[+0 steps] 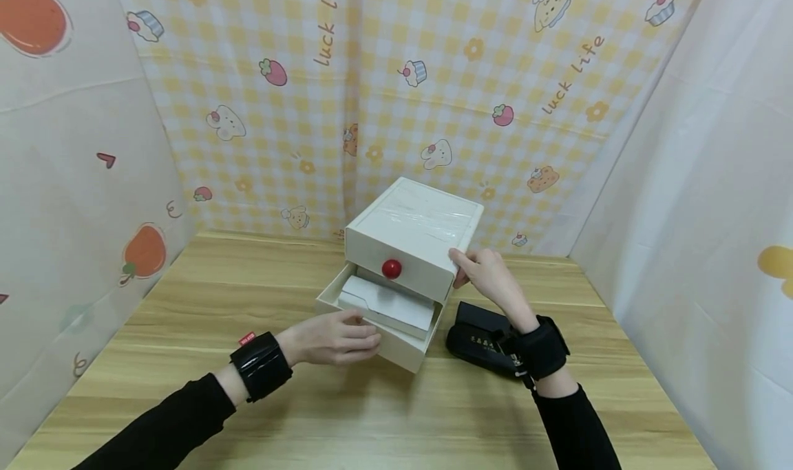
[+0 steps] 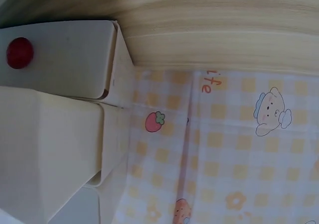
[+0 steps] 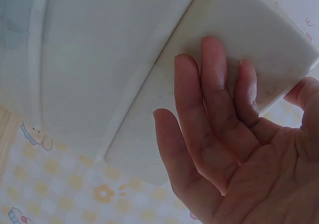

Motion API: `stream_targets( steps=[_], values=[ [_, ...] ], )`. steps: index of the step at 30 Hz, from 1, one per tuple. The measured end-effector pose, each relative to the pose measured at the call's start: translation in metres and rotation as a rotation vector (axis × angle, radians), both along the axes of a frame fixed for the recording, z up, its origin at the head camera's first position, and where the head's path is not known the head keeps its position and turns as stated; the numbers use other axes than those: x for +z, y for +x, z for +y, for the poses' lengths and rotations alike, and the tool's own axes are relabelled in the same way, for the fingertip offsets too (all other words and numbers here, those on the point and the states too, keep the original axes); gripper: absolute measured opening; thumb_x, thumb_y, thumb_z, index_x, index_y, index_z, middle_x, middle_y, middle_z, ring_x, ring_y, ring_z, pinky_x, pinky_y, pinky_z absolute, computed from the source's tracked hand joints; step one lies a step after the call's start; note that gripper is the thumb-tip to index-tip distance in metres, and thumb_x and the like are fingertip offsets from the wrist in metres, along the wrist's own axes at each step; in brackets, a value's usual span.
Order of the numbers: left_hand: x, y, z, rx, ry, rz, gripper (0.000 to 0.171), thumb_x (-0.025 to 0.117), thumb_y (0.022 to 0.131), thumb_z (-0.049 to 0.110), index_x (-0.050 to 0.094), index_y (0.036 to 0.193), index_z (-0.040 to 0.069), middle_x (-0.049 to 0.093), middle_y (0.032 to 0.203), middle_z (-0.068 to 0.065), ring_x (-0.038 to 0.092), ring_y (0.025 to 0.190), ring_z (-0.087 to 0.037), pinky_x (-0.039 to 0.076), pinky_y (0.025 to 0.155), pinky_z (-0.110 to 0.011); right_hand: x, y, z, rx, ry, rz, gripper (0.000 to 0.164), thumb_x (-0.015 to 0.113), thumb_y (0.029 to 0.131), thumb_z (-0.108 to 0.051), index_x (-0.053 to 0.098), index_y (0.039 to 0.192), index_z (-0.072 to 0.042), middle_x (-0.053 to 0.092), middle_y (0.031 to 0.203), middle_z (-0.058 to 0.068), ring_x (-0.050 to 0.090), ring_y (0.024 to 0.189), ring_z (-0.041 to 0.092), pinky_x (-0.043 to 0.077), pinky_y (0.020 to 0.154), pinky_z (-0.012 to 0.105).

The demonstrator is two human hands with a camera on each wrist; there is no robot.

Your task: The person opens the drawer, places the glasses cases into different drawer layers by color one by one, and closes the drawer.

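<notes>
A white drawer cabinet [image 1: 415, 212] with red knobs stands on the table, its middle drawer [image 1: 399, 355] pulled out. A white box [image 1: 387, 305] lies in that drawer, beneath the shut top drawer with its red knob [image 1: 392, 269]. My left hand [image 1: 331, 337] holds the middle drawer at its front, thumb at the rim and fingers bent in front; the drawer's knob is hidden. My right hand [image 1: 489, 275] rests on the cabinet's upper right front corner. In the right wrist view, its loosely bent fingers [image 3: 192, 94] lie along the white side.
A black pouch [image 1: 480, 339] with gold lettering lies right of the cabinet, partly under the right wrist. In the left wrist view, a lower drawer with a red knob [image 2: 20, 53] is shut. A patterned cloth [image 1: 279, 146] hangs behind, with white side sheets.
</notes>
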State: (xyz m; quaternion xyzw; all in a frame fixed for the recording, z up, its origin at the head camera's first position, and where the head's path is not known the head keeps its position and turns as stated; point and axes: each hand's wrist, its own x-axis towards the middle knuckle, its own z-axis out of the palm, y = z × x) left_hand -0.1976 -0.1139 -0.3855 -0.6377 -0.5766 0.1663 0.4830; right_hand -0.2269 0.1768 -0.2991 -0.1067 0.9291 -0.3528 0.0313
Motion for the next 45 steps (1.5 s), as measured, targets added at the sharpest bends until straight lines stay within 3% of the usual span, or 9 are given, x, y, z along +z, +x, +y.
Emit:
stream_targets(
  steps=[5,12,15,17,19,24,32,39,45],
  values=[
    [0.005,-0.006,0.005,0.093,-0.001,0.013,0.045,0.031,0.095,-0.002,0.065,0.100,0.026,0.061,0.103,0.010,0.056,0.095,-0.004,0.047,0.081,-0.023,0.000,-0.001,0.000,0.002,-0.003,-0.005,0.060,0.037,0.093,-0.053,0.067,0.071,-0.006,0.069,0.074,0.006,0.064,0.081,0.019,0.046,0.086,0.040],
    [-0.024,-0.035,0.011,0.183,0.054,-0.053,0.046,0.025,0.096,-0.001,0.063,0.112,0.021,0.061,0.109,0.006,0.056,0.101,-0.007,0.048,0.085,-0.028,-0.002,-0.002,0.000,-0.001,0.000,-0.014,0.059,0.037,0.093,-0.052,0.068,0.072,-0.006,0.069,0.076,0.007,0.063,0.084,0.020,0.046,0.086,0.040],
    [-0.027,-0.043,0.013,0.230,0.062,-0.083,0.033,0.048,0.089,0.006,0.060,0.117,0.021,0.060,0.111,0.005,0.054,0.104,-0.008,0.046,0.088,-0.029,-0.002,-0.001,0.000,0.001,-0.002,-0.012,0.060,0.037,0.093,-0.052,0.068,0.072,-0.006,0.069,0.076,0.008,0.064,0.084,0.020,0.046,0.087,0.040],
    [-0.028,-0.046,0.016,0.248,0.068,-0.098,0.038,0.060,0.082,0.010,0.059,0.118,0.021,0.059,0.112,0.005,0.054,0.105,-0.009,0.046,0.089,-0.029,-0.002,-0.001,-0.001,0.004,-0.002,-0.011,0.060,0.037,0.093,-0.053,0.068,0.072,-0.006,0.070,0.076,0.008,0.064,0.084,0.020,0.046,0.087,0.041],
    [-0.028,-0.050,0.019,0.252,0.074,-0.108,0.043,0.065,0.077,0.013,0.059,0.118,0.021,0.060,0.112,0.005,0.054,0.104,-0.009,0.045,0.088,-0.029,-0.002,-0.001,-0.001,0.007,-0.004,-0.008,0.060,0.037,0.093,-0.052,0.068,0.072,-0.006,0.070,0.076,0.008,0.064,0.083,0.020,0.046,0.087,0.041],
    [-0.030,-0.059,0.025,0.224,0.091,-0.114,0.040,0.064,0.077,0.013,0.060,0.116,0.020,0.062,0.110,0.004,0.056,0.101,-0.010,0.045,0.085,-0.029,-0.003,-0.001,-0.001,0.010,-0.006,0.001,0.060,0.037,0.093,-0.052,0.068,0.071,-0.006,0.069,0.075,0.007,0.064,0.083,0.020,0.046,0.086,0.040],
    [-0.031,-0.065,0.027,0.257,0.077,-0.088,0.045,0.071,0.074,0.017,0.059,0.118,0.023,0.063,0.110,0.006,0.057,0.099,-0.009,0.045,0.085,-0.028,-0.003,-0.002,0.000,0.007,-0.005,0.017,0.059,0.037,0.094,-0.052,0.068,0.070,-0.007,0.070,0.074,0.008,0.064,0.085,0.022,0.046,0.087,0.041],
    [-0.033,-0.067,0.028,0.249,0.099,-0.091,0.046,0.072,0.073,0.017,0.059,0.117,0.023,0.063,0.109,0.007,0.058,0.098,-0.008,0.046,0.085,-0.027,-0.005,-0.002,0.001,0.000,-0.004,0.018,0.060,0.036,0.093,-0.053,0.068,0.071,-0.007,0.070,0.075,0.008,0.064,0.087,0.022,0.045,0.089,0.042],
    [-0.034,-0.064,0.028,0.253,0.119,-0.133,0.043,0.070,0.075,0.015,0.059,0.117,0.020,0.062,0.111,0.004,0.058,0.099,-0.010,0.046,0.087,-0.027,-0.010,-0.002,0.000,-0.014,-0.047,0.029,0.064,0.035,0.091,-0.058,0.066,0.070,-0.006,0.069,0.073,0.008,0.064,0.078,0.018,0.047,0.086,0.038]
  ],
)
